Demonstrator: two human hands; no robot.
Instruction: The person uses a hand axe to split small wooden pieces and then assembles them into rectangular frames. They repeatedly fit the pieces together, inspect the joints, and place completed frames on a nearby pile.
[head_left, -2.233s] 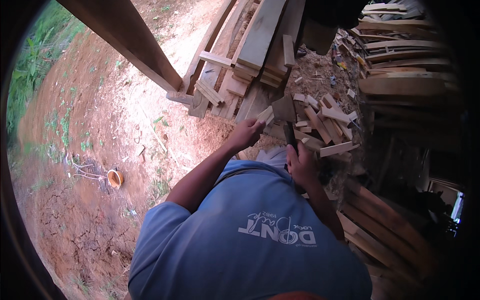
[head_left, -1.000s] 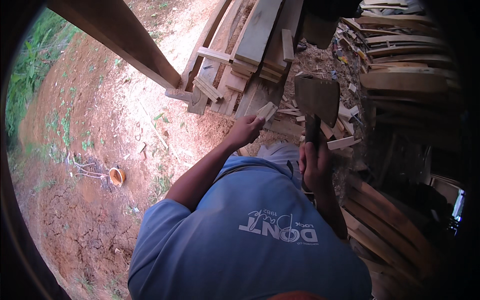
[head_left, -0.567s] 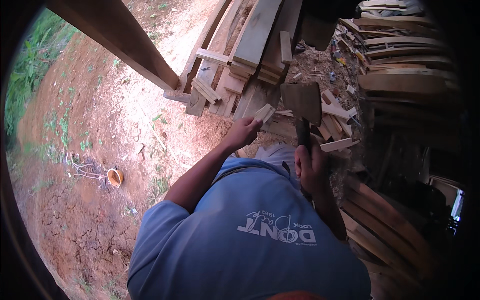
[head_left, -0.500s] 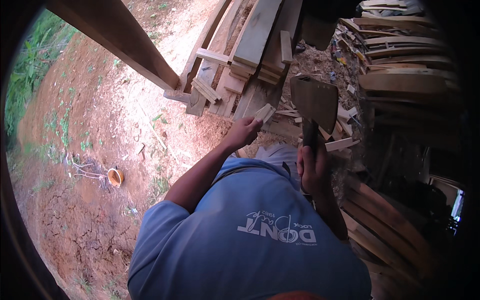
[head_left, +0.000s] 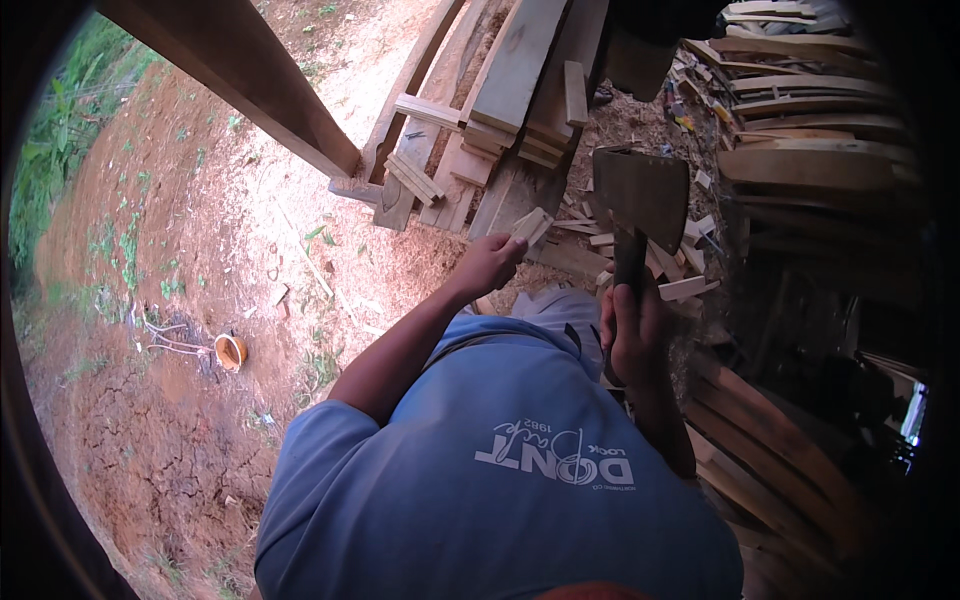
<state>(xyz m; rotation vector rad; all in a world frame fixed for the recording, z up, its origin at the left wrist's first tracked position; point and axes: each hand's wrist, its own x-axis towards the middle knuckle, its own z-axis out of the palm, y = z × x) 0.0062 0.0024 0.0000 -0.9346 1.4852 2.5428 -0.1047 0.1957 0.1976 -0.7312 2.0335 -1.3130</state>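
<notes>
Beyond the blue shirt (head_left: pixel 440 440), the right hand (head_left: pixel 636 325) is closed around the handle of a broad-bladed hatchet (head_left: pixel 643 198), its blade raised just right of the work; the left hand (head_left: pixel 494 265) pinches the near end of a pale wooden piece (head_left: pixel 532 227), which sits at the end of the planks (head_left: pixel 507 90), though whether it rests on them I cannot tell; good handling here would likely mean a steady support, fingertips kept well back from the blade, and short, controlled strokes along the grain; small blocks (head_left: pixel 415 178) lie on the planks; offcuts (head_left: pixel 690 250) litter the ground to the right; farther out are shavings on reddish soil, an orange pot (head_left: pixel 230 353), stacked curved timbers (head_left: pixel 805 165) and green plants (head_left: pixel 65 150).
</notes>
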